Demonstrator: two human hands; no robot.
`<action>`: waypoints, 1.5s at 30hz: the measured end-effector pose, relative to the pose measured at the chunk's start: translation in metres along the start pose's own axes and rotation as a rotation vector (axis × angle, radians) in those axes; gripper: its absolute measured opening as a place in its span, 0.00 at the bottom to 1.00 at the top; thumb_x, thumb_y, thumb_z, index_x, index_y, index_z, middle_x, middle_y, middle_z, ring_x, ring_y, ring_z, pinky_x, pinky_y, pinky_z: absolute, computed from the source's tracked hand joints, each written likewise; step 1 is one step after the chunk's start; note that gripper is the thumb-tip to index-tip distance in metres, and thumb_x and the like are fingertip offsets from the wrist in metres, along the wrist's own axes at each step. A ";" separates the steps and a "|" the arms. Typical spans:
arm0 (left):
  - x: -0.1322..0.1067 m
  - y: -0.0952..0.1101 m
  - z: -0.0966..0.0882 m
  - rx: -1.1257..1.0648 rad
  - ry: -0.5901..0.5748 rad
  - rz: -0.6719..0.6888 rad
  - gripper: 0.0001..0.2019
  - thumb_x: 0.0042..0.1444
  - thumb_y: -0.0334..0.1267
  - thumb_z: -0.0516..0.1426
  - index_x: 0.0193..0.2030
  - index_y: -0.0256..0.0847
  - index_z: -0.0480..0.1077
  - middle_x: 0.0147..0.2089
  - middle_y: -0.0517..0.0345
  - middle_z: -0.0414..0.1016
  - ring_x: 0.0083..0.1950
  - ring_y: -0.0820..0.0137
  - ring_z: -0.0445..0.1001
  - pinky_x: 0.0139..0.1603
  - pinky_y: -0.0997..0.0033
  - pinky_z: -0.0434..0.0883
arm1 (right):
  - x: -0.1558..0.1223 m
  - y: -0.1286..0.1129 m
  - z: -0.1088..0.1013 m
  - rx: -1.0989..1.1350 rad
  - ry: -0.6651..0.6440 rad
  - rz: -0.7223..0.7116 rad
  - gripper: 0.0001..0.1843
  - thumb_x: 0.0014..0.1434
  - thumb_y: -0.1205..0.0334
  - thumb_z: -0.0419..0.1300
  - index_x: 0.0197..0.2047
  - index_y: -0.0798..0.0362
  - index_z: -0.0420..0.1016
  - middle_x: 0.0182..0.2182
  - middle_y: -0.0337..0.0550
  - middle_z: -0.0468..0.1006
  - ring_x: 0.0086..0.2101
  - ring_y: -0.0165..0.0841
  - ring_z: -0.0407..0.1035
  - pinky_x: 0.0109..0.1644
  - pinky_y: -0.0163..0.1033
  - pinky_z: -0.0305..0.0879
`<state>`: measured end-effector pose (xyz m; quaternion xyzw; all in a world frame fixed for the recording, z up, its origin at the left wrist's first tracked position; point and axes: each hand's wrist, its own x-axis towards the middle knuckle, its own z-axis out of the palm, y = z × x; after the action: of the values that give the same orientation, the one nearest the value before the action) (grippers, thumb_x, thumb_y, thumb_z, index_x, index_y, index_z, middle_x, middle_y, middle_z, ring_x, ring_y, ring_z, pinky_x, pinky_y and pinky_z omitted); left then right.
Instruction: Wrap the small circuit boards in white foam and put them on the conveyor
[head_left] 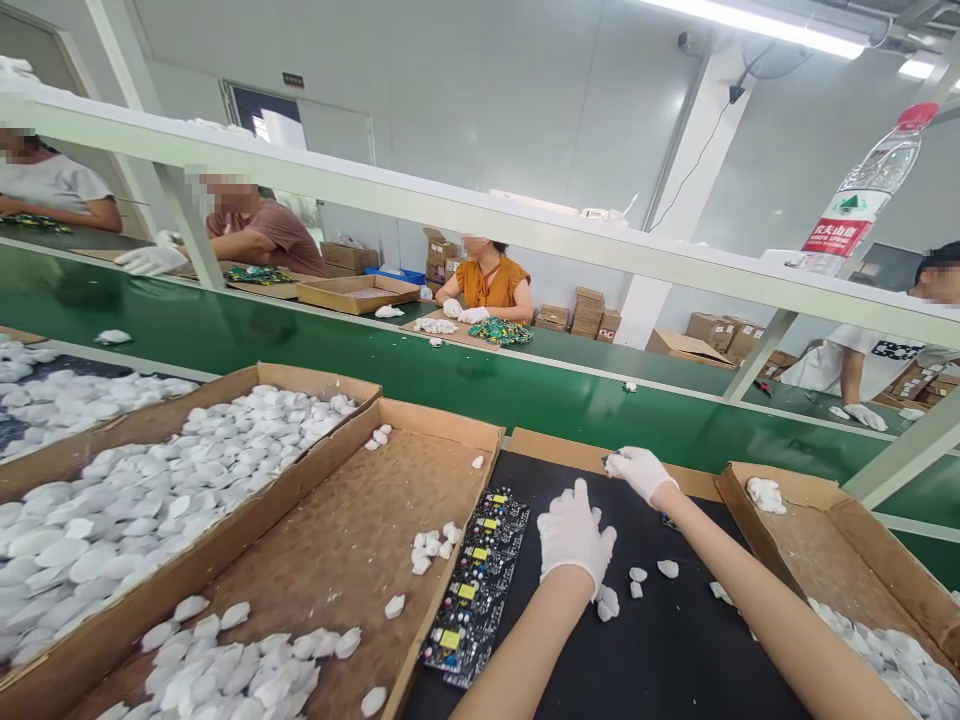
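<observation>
Both my hands wear white gloves over a black mat (667,640). My left hand (574,538) lies palm down on the mat with its fingers spread, over small white plastic caps (637,582). My right hand (637,470) reaches to the mat's far edge, its fingers pinched on a small dark part I cannot make out. A panel of black circuit boards (476,588) with yellow components lies at the mat's left edge, just left of my left hand.
Cardboard trays (352,540) with white caps (150,500) fill the left; another tray (840,550) with caps sits at right. A green conveyor belt (450,375) runs beyond. Several gloved people work across it. A water bottle (862,195) stands on the white shelf rail.
</observation>
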<state>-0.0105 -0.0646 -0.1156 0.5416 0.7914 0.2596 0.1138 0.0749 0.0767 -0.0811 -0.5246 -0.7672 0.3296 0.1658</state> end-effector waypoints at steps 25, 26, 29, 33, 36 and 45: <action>0.001 -0.008 0.013 0.138 -0.170 0.088 0.15 0.45 0.33 0.57 0.43 0.45 0.73 0.44 0.47 0.73 0.48 0.54 0.71 0.45 0.58 0.68 | -0.049 0.039 0.018 -0.460 -0.242 -0.420 0.18 0.47 0.68 0.61 0.42 0.45 0.78 0.40 0.38 0.78 0.43 0.34 0.70 0.50 0.36 0.62; 0.001 -0.009 0.015 0.143 -0.161 0.087 0.15 0.46 0.33 0.57 0.42 0.44 0.73 0.44 0.47 0.73 0.48 0.54 0.71 0.45 0.58 0.68 | -0.054 0.041 0.022 -0.469 -0.203 -0.407 0.16 0.49 0.68 0.59 0.42 0.47 0.78 0.38 0.41 0.79 0.41 0.35 0.71 0.48 0.38 0.62; 0.001 -0.009 0.019 0.153 -0.123 0.100 0.12 0.48 0.36 0.56 0.40 0.44 0.74 0.43 0.47 0.73 0.48 0.55 0.70 0.45 0.58 0.67 | -0.059 0.049 0.024 -0.474 -0.094 -0.352 0.11 0.52 0.66 0.57 0.38 0.52 0.77 0.32 0.45 0.78 0.36 0.37 0.71 0.44 0.41 0.63; -0.002 -0.006 0.018 0.139 -0.057 0.139 0.12 0.52 0.41 0.55 0.41 0.41 0.74 0.43 0.47 0.73 0.48 0.54 0.69 0.48 0.55 0.66 | -0.066 0.064 0.009 -0.424 0.004 -0.309 0.07 0.54 0.62 0.57 0.33 0.52 0.76 0.35 0.44 0.78 0.38 0.35 0.70 0.45 0.38 0.62; -0.006 -0.002 0.015 0.090 -0.002 0.188 0.13 0.55 0.38 0.52 0.46 0.44 0.72 0.49 0.50 0.71 0.52 0.57 0.67 0.53 0.55 0.63 | -0.077 0.075 -0.010 -0.354 0.069 -0.234 0.10 0.58 0.62 0.53 0.38 0.52 0.74 0.36 0.42 0.78 0.36 0.31 0.71 0.43 0.34 0.64; -0.009 0.000 0.021 -0.149 0.113 0.291 0.12 0.55 0.31 0.52 0.42 0.46 0.74 0.45 0.58 0.75 0.48 0.66 0.70 0.54 0.63 0.66 | -0.114 0.096 -0.025 -0.322 -0.049 -0.212 0.13 0.57 0.63 0.53 0.41 0.48 0.77 0.38 0.39 0.78 0.37 0.31 0.73 0.44 0.34 0.66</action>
<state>0.0024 -0.0674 -0.1342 0.6248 0.6885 0.3614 0.0701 0.2016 0.0034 -0.1175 -0.4525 -0.8648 0.1959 0.0949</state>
